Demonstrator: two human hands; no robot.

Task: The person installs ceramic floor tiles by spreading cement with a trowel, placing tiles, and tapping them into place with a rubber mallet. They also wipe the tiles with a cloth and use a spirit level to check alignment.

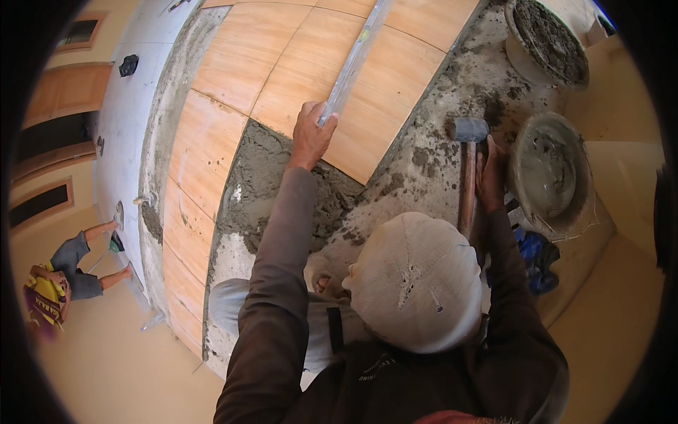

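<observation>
My left hand point(313, 134) is closed around the near end of a long silver spirit level point(353, 67). The level lies across wood-patterned floor tiles point(304, 78) and runs away from me. Just below that hand, a bed of wet grey mortar point(265, 180) fills a gap beside the tile edges. On the right, my right hand point(491, 177) is curled against the wooden handle of a rubber mallet point(470, 131) with a grey head. Some of its fingers are hidden. Close to this hand stands a bucket of wet grey mix point(551, 173).
Another tub of mortar point(547, 39) stands at the far right by the wall. A blue bundle point(537, 258) sits below the nearer bucket. A light cap point(417, 283) blocks the lower middle. At far left, another person in grey shorts point(74, 272) stands on the pale floor.
</observation>
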